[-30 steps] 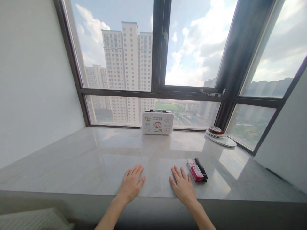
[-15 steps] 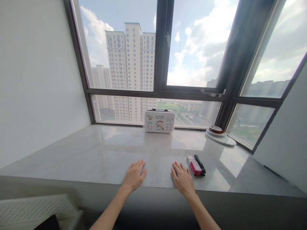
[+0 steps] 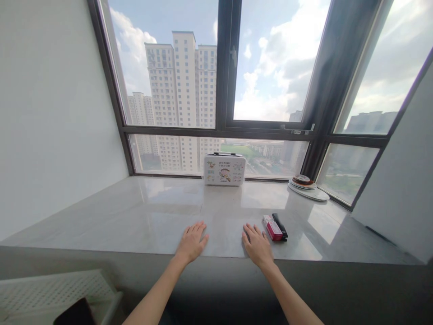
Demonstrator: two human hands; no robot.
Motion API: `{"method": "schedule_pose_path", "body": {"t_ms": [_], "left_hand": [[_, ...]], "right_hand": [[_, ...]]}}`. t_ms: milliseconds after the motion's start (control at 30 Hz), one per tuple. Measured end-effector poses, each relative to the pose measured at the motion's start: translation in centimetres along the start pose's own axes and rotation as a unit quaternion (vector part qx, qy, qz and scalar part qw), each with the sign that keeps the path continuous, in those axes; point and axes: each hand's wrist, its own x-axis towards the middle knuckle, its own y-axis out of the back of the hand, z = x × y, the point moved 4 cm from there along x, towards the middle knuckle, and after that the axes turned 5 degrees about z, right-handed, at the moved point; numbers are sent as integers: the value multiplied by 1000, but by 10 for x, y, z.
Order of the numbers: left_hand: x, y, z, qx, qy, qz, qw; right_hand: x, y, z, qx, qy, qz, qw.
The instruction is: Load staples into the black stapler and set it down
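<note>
My left hand (image 3: 191,242) lies flat, palm down, near the front edge of a pale marble window sill (image 3: 142,216), fingers spread and holding nothing. My right hand (image 3: 257,243) rests flat the same way a little to its right. Just beyond my right fingertips lies a small red and white box (image 3: 272,228), with a black pen-like object (image 3: 280,225) beside it. Neither hand touches them.
A white tin case with cartoon print (image 3: 224,170) stands against the window at the back centre. A stack of round plates (image 3: 306,187) sits at the back right corner. A white perforated surface (image 3: 50,291) and a dark object (image 3: 72,313) lie below left.
The view has pulled back and tilted down, so both hands sit higher in frame and more forearm shows. The hands stay flat on the sill.
</note>
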Motion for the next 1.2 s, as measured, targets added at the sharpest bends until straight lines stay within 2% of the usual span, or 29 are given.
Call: {"method": "schedule_pose_path", "body": {"t_ms": [467,833,1200], "left_hand": [[-2,-3,-1,0,1,11,1000],[-3,-5,-2,11,-3,-2,1000],[-4,-11,-6,30,-1,-44,999]], "right_hand": [[-4,-3,6,6,3,29,1000],[-4,-5,8,1,6,12,1000],[-5,-2,9,8,17,-20,1000]]}}
